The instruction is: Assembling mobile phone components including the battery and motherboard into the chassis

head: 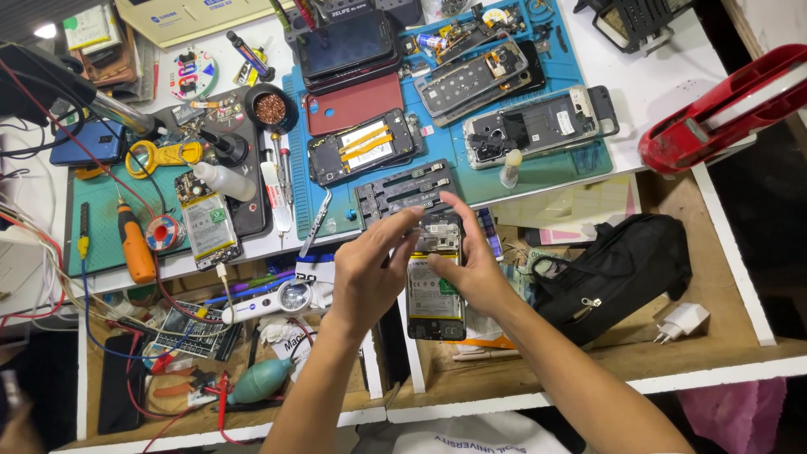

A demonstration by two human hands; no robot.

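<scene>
An opened phone with its back cover off, battery and board showing, is held upright over the open drawer. My right hand grips its right side, fingers curled over the top edge. At the phone's upper left part, my left hand pinches with thumb and fingertips, and something thin may be between them, too small to tell.
A white workbench holds a blue mat with several dismantled phones, a black screw tray, tweezers and an orange screwdriver. A black bag and a white charger lie in the right drawer. A red object sits at the right.
</scene>
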